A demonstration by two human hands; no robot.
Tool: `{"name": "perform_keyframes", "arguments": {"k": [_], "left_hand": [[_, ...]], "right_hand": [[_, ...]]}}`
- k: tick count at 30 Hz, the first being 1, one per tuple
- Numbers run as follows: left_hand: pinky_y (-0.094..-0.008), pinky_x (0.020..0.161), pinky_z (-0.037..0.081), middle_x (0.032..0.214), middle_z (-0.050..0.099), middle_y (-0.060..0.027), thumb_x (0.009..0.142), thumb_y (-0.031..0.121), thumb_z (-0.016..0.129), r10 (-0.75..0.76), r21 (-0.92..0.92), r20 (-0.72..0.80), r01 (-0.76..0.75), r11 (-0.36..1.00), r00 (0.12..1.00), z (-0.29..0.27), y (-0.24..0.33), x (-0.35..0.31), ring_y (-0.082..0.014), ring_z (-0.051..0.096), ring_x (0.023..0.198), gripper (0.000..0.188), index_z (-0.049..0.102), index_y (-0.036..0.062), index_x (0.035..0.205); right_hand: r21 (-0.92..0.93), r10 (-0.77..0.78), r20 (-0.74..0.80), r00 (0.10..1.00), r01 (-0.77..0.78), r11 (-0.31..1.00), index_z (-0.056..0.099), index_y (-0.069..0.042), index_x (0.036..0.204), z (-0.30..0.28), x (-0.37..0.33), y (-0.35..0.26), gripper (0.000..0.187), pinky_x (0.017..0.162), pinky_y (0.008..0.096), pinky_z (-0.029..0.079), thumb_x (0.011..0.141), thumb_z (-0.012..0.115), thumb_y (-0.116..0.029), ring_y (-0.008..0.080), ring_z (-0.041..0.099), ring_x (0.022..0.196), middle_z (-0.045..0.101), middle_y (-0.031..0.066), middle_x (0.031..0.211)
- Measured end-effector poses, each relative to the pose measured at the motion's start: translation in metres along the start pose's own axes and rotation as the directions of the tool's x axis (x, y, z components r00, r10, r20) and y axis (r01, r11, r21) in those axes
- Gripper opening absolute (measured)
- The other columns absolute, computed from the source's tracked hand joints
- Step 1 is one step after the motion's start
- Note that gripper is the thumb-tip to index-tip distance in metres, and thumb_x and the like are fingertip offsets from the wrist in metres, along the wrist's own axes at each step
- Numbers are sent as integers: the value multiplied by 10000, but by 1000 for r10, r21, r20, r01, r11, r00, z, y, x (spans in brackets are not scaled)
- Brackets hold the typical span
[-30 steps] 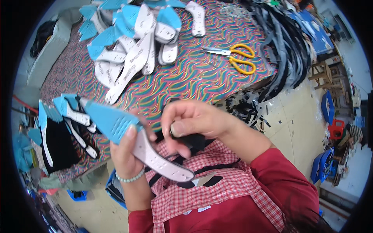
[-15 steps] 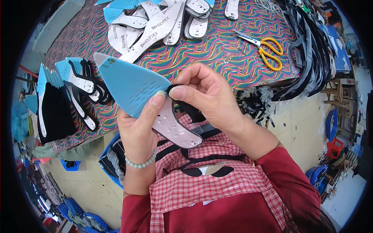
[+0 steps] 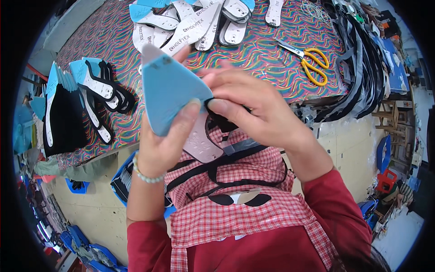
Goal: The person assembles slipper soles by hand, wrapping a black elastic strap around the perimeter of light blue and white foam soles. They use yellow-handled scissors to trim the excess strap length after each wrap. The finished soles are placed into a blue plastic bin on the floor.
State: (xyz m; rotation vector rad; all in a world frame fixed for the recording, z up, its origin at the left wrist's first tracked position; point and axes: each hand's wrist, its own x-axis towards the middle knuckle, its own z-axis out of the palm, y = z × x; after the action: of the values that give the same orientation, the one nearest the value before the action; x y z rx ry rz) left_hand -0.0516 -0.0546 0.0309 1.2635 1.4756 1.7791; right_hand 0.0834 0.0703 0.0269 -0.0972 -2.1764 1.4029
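My left hand (image 3: 162, 144) is closed on a curved foam piece (image 3: 170, 88) with a blue pointed end and a pale tail, thumb on its front face. The blue end points up and away from me, and the pale tail hangs toward my lap. At the piece's right edge, my right hand (image 3: 256, 106) pinches a black strip (image 3: 221, 120) between thumb and fingers. This strip runs down from the pinch beside the tail. Some of the right fingertips are smeared by motion.
A patterned cloth covers the table (image 3: 253, 68). Similar blue-and-white pieces (image 3: 192, 34) are heaped at its far side, and black-edged ones (image 3: 97, 86) lie at left. Yellow-handled scissors (image 3: 304, 56) rest right of centre. Black strips (image 3: 358, 68) hang over the right edge.
The foam piece has turned more upright, its tip swinging right. My right hand has tilted over with its fingers less curled, still pinching the black strip. The left hand has turned along with the piece.
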Motion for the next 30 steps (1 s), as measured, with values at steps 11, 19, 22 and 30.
{"name": "perform_keyframes", "arguments": {"k": [11,19,22,30], "left_hand": [[-393,863,499,1003,646,-199,928,277,508,-113,-371,-88,73,926,990,7,16,-9,-275,627,942,480,519,-123,1192],[-335,640,518,981,602,-209,961,194,454,-153,-244,-164,110,963,975,14,19,-5,-214,606,710,429,462,-141,1228],[-288,560,484,956,616,-211,948,183,480,-195,-247,-150,154,957,969,16,21,-3,-192,584,665,430,462,-138,1234],[-308,767,523,1029,654,-169,907,112,554,-337,-118,-210,319,940,918,33,-22,-6,-200,647,853,380,432,-75,1214]], "right_hand": [[418,222,-197,955,-123,900,665,-21,975,26,-29,-1,147,750,271,485,835,677,-64,144,610,873,607,68,925],[441,287,-85,954,-222,870,680,-13,897,27,-35,-1,104,697,254,450,824,692,-87,131,566,816,595,56,888],[378,310,19,951,-293,878,664,-7,879,28,-36,1,109,673,259,452,838,677,-108,118,566,779,600,62,870],[-347,59,-289,955,-162,924,551,-12,859,32,-22,0,158,602,370,458,788,656,-108,284,569,695,544,123,813]]}}
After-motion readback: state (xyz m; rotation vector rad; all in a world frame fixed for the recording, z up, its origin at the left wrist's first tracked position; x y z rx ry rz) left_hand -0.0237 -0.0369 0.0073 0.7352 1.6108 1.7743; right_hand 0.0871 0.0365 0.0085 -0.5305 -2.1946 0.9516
